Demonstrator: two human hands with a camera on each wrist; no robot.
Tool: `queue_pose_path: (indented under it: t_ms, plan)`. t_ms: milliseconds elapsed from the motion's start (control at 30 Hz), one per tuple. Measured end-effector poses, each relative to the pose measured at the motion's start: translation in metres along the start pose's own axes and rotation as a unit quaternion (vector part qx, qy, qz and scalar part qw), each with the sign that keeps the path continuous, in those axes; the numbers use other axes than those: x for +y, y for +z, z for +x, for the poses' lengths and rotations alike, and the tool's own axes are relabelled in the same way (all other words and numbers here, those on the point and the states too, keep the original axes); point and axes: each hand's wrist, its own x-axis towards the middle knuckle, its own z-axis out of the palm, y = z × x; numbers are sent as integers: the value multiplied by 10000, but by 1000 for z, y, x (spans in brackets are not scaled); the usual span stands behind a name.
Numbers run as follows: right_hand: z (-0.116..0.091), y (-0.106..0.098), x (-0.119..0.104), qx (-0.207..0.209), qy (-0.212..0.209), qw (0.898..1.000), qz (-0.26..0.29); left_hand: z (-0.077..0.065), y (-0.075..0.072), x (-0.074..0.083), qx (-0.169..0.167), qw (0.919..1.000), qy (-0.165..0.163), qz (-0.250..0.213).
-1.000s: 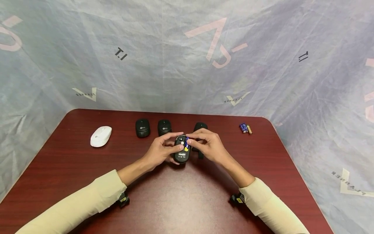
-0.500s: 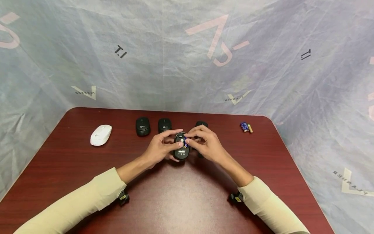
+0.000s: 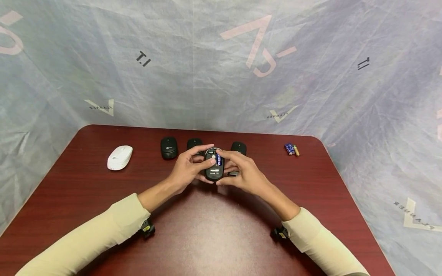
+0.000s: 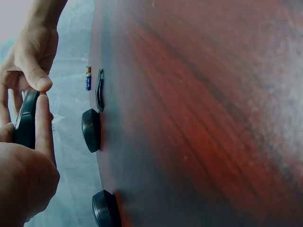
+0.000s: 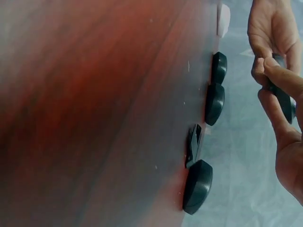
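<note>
A black computer mouse (image 3: 214,174) is held bottom up above the table, its battery compartment uncovered. Inside lies a blue battery (image 3: 219,159). My left hand (image 3: 186,165) grips the mouse from the left, thumb across its underside. From the right, my right hand (image 3: 246,168) holds it too, index finger at the top edge and thumb at the lower end. Side-on, the mouse (image 4: 26,120) shows between both hands in the left wrist view. A loose black battery cover (image 5: 193,145) lies on the table, mostly hidden behind the right hand in the head view.
Along the far side of the dark red table (image 3: 221,237) sit a white mouse (image 3: 119,158) and black mice: one at left (image 3: 169,148), one in the middle (image 3: 195,144), one at right (image 3: 239,148). Several small batteries (image 3: 291,149) lie at far right. Grey cloth (image 3: 193,76) hangs behind.
The right fingers have let go of the battery, which now lies in the mouse. The right thumb has moved down to the mouse's lower end. The mouse sits slightly higher in view.
</note>
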Motion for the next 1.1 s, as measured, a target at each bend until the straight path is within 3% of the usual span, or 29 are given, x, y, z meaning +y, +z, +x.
queue_pose_path:
  t_ms: [167, 300, 367, 533, 600, 633, 867, 1100]
  plan:
    - [2, -5, 0, -162, -69, 9993, -316, 0, 0, 2, -15, 10000, 30, 51]
    - [4, -9, -2, -408, -217, 9882, -1459, 2, -1, 3, 43, 9999, 47, 134]
    - [6, -10, -4, -566, -424, 9714, -2268, 3, -2, 4, 60, 9998, 40, 174]
    - [9, -9, -9, -854, -894, 9154, -3831, 5, -4, 4, 69, 9996, -36, 263]
    - [9, -9, -11, -877, -944, 9055, -4044, 3, -5, 4, 64, 9997, -47, 217]
    - [9, -9, -11, -873, -947, 9047, -4061, 3, -5, 3, 74, 9998, -31, 195]
    - [3, -13, -13, -631, -1068, 9288, -3491, -6, -1, 2, 3, 9997, 226, 4]
    - [2, -13, -12, -584, -1161, 9270, -3518, -5, 0, 0, -48, 9993, 368, -24]
